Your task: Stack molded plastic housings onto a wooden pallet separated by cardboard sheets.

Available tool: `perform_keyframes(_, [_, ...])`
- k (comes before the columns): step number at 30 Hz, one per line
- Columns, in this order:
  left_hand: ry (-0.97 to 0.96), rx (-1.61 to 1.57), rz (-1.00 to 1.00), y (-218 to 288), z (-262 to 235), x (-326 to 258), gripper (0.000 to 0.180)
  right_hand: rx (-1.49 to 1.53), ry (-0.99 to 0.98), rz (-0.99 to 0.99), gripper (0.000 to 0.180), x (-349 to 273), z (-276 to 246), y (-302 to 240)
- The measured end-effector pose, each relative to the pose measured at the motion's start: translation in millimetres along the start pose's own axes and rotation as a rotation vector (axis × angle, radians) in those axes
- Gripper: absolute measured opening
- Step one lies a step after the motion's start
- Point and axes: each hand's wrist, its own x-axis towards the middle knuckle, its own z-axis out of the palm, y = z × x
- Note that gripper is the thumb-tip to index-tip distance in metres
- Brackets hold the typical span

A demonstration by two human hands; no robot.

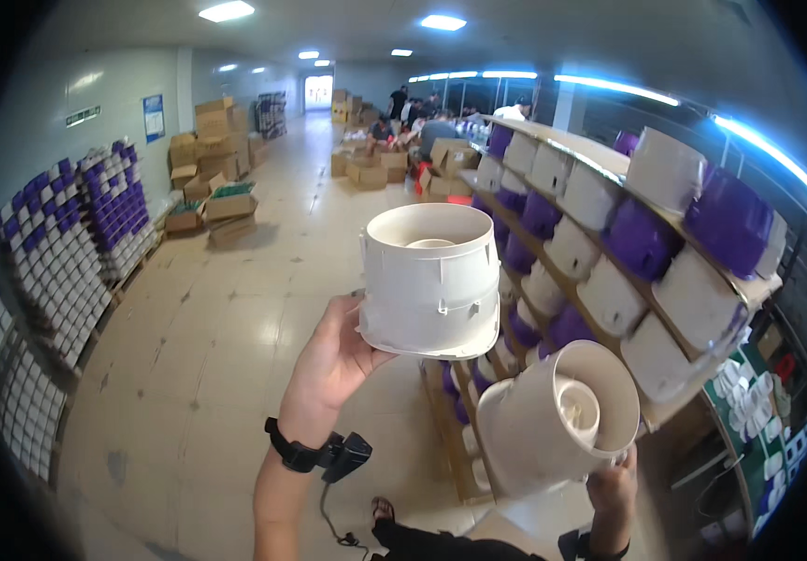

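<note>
Over tiled floor (235,355) beside shelves (583,151), left fingers (339,313) and right fingers (618,475) grip white housings (431,304).

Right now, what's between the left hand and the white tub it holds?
Nothing: in the head view, the left hand touches the white tub directly at its lower left. The black strap sits back around the wrist.

The person's left forearm (277,510) rises steeply from the lower edge to the left hand (336,351), which is turned inward in a grip, its fingers partly hidden; the right hand (614,484), lower down, is curled tight above a short, upright stretch of right forearm (612,531)
</note>
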Motion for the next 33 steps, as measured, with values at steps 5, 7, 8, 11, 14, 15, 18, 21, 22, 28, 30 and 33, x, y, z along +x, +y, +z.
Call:
perform_keyframes(5, [-0.086, 0.158, -0.025, 35, 36, 140, 0.038, -0.195, 0.173, 0.066, 0.061, 52, 31, 30])
perform_keyframes(7, [-0.138, 0.17, -0.041, 47, 51, 195, 0.037, -0.244, 0.093, -0.131, 0.058, 72, 40, 43])
perform_keyframes(8, [-0.171, 0.175, -0.035, 50, 58, 222, 0.037, -0.247, 0.122, -0.148, 0.058, 82, 44, 48])
perform_keyframes(11, [-0.371, 0.288, 0.004, 50, 84, 300, 0.035, -0.268, 0.176, -0.225, 0.06, 111, 51, 61])
perform_keyframes(14, [-0.473, 0.209, -0.097, 36, 118, 356, 0.032, -0.26, 0.44, -0.313, 0.07, 125, 67, 74])
perform_keyframes(15, [-0.506, 0.202, -0.132, 32, 118, 387, 0.031, -0.28, 0.436, -0.282, 0.071, 141, 76, 75])
perform_keyframes(18, [-0.647, 0.318, -0.214, 14, 133, 448, 0.029, -0.231, 0.439, -0.405, 0.073, 167, 95, 85])
perform_keyframes(21, [-0.779, 0.387, -0.304, -13, 152, 483, 0.027, -0.274, 0.723, -0.468, 0.069, 187, 111, 104])
perform_keyframes(22, [-0.8, 0.433, -0.344, -21, 158, 491, 0.026, -0.28, 0.765, -0.477, 0.062, 198, 123, 105])
perform_keyframes(28, [-0.953, 0.489, -0.481, -76, 193, 572, 0.023, -0.295, 0.938, -0.596, 0.052, 241, 182, 99])
perform_keyframes(30, [-1.636, 0.887, -0.038, -126, 220, 613, 0.02, -0.326, 1.069, -0.762, 0.053, 242, 233, 92])
perform_keyframes(33, [-1.823, 1.138, 0.246, -119, 204, 671, 0.019, -0.377, 0.981, -0.654, 0.053, 250, 215, 80])
